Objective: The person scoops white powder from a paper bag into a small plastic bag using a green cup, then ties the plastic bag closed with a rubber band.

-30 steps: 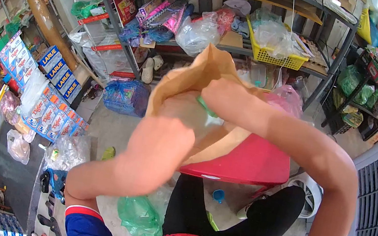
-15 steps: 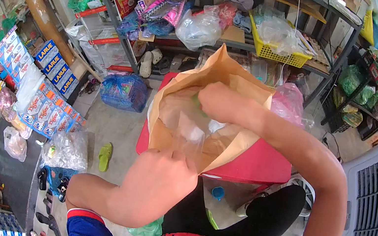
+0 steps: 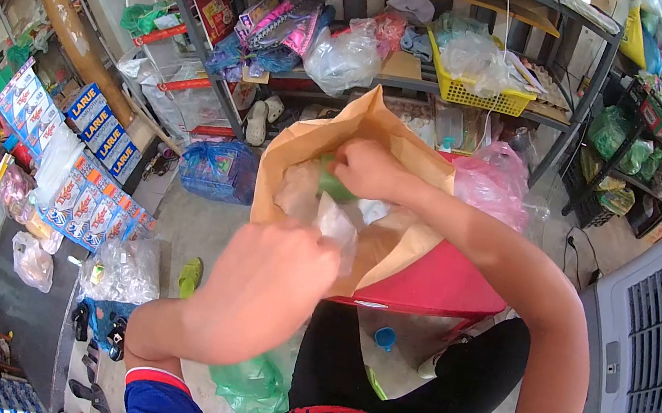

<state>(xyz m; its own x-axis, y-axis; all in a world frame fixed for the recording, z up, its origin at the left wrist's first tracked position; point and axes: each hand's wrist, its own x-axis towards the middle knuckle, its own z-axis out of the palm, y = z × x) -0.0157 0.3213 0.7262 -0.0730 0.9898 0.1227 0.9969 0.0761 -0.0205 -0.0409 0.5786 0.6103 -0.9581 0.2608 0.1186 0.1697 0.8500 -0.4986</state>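
Observation:
A large brown paper bag (image 3: 407, 250) stands wide open on a red table (image 3: 444, 287). My left hand (image 3: 264, 292) is closed in a fist over the bag's near left rim, and a translucent plastic bag (image 3: 338, 229) hangs from its fingers into the opening. Inside the mouth of the paper bag, my right hand (image 3: 368, 169) has its curled fingers on a green thing (image 3: 335, 181); its kind is hidden. Something white (image 3: 372, 211) lies deeper in the bag, below my right wrist.
A pink plastic bag (image 3: 492, 185) sits at the table's right. Behind is a metal shelf (image 3: 352, 79) with a yellow basket (image 3: 489, 97). A grey air cooler (image 3: 652, 330) stands right. Green plastic (image 3: 253, 386) and a green slipper (image 3: 190, 277) lie on the floor.
My left hand has moved slightly up, and more of the translucent plastic shows beside it. My right hand has shifted a little left, with the green thing showing more clearly.

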